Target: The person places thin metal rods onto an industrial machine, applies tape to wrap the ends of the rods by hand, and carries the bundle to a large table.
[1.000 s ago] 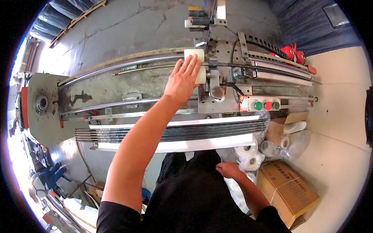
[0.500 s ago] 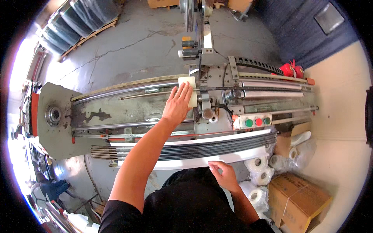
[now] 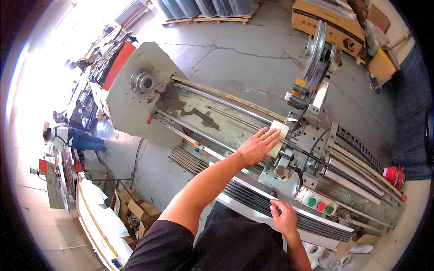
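Note:
My left hand lies with its fingers stretched out flat against a cream-coloured block on the machine's carriage. Beside that block, a thin metal rod runs along the machine bed. My right hand is nearer my body, over a row of long dark rods on a white tray. Its fingers are loosely bent, with the thumb apart, and I see nothing held in them. A control box with green and red buttons sits to its right.
The machine's grey end plate with a round chuck stands at the left. A spool wheel rises at the far side. Another person is at the far left. Wrapped rolls lie at lower right.
My view has turned, so the machine now slants down to the right. My left hand stays on the block. My right hand has moved forward from the tray's near edge over the rods.

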A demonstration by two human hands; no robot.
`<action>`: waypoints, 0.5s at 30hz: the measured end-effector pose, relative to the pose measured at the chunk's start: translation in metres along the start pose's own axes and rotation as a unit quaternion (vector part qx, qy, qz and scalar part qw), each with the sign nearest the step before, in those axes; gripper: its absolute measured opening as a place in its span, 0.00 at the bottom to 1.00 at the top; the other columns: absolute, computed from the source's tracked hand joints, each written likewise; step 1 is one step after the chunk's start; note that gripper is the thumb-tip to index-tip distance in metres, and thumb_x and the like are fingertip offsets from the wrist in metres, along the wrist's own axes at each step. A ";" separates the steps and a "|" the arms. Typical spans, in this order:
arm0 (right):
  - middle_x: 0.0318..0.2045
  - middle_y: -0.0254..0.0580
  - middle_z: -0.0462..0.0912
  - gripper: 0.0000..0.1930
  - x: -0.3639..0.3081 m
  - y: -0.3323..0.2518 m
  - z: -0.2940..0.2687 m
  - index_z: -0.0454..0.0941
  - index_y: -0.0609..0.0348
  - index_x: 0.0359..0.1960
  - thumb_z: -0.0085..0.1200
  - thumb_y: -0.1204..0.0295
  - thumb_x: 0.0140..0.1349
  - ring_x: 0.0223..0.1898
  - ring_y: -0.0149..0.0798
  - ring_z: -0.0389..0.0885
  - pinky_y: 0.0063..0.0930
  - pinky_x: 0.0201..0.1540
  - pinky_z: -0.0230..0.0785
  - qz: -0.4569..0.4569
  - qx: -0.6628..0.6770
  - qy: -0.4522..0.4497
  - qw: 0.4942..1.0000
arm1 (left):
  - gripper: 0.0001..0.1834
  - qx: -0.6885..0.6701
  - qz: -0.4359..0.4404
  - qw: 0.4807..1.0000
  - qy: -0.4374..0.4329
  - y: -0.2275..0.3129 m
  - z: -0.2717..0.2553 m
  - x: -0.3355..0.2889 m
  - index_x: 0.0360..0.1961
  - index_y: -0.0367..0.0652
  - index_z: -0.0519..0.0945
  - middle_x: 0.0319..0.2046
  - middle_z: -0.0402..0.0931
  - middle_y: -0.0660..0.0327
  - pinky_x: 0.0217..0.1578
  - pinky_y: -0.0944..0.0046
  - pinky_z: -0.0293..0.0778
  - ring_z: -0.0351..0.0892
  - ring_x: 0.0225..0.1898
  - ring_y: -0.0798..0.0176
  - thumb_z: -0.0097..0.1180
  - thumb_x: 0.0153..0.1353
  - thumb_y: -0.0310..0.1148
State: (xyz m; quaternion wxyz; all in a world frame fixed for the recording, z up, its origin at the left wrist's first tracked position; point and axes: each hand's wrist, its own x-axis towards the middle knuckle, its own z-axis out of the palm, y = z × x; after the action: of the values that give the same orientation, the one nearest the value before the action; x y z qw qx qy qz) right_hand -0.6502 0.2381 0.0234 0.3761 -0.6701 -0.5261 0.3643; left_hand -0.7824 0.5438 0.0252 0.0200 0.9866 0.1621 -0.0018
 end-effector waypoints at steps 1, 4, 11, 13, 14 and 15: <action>0.44 0.49 0.91 0.11 0.000 0.001 -0.001 0.88 0.59 0.51 0.63 0.70 0.70 0.47 0.52 0.90 0.42 0.53 0.80 -0.004 -0.008 -0.001 1.000 | 0.51 0.004 -0.003 1.000 -0.002 0.001 -0.001 0.000 0.83 0.39 0.56 0.85 0.51 0.51 0.84 0.45 0.46 0.49 0.86 0.52 0.67 0.64 0.44; 0.44 0.49 0.91 0.11 -0.001 0.000 0.001 0.88 0.59 0.51 0.63 0.69 0.70 0.47 0.54 0.89 0.44 0.52 0.79 -0.012 -0.004 0.003 1.000 | 0.51 0.020 -0.004 1.000 -0.001 -0.001 -0.004 -0.003 0.82 0.39 0.57 0.85 0.51 0.52 0.84 0.45 0.46 0.49 0.86 0.53 0.68 0.63 0.45; 0.46 0.49 0.91 0.11 0.008 -0.030 0.034 0.88 0.57 0.51 0.63 0.69 0.70 0.49 0.56 0.87 0.47 0.54 0.78 0.004 -0.044 0.040 0.998 | 0.51 0.004 0.008 1.000 0.025 -0.024 -0.020 -0.017 0.83 0.39 0.57 0.84 0.52 0.51 0.84 0.45 0.46 0.49 0.86 0.52 0.67 0.64 0.42; 0.49 0.49 0.90 0.13 0.017 -0.057 0.049 0.87 0.56 0.53 0.63 0.69 0.71 0.50 0.56 0.87 0.49 0.54 0.78 -0.026 -0.076 0.047 0.996 | 0.50 -0.034 0.006 0.999 0.024 -0.043 -0.035 -0.024 0.83 0.39 0.56 0.84 0.53 0.50 0.84 0.45 0.47 0.50 0.86 0.50 0.67 0.63 0.38; 0.49 0.48 0.91 0.14 0.019 -0.075 0.053 0.87 0.56 0.55 0.63 0.69 0.70 0.49 0.55 0.87 0.49 0.54 0.78 -0.032 -0.099 0.061 0.993 | 0.50 -0.068 0.006 0.998 0.014 -0.053 -0.039 -0.029 0.83 0.39 0.56 0.84 0.53 0.50 0.84 0.45 0.47 0.50 0.85 0.49 0.67 0.63 0.37; 0.48 0.47 0.91 0.13 0.027 -0.095 0.059 0.88 0.55 0.54 0.64 0.71 0.69 0.49 0.54 0.87 0.46 0.55 0.77 -0.033 -0.090 0.067 0.993 | 0.50 -0.075 0.008 0.996 0.038 -0.074 -0.037 -0.041 0.83 0.40 0.58 0.84 0.54 0.49 0.84 0.45 0.48 0.51 0.85 0.48 0.67 0.62 0.35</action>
State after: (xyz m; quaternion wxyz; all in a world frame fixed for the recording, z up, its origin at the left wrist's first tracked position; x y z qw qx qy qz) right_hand -0.7384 0.2873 0.0786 0.3609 -0.7064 -0.5519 0.2571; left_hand -0.8455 0.6021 0.0602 0.0873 0.9830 0.1545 0.0479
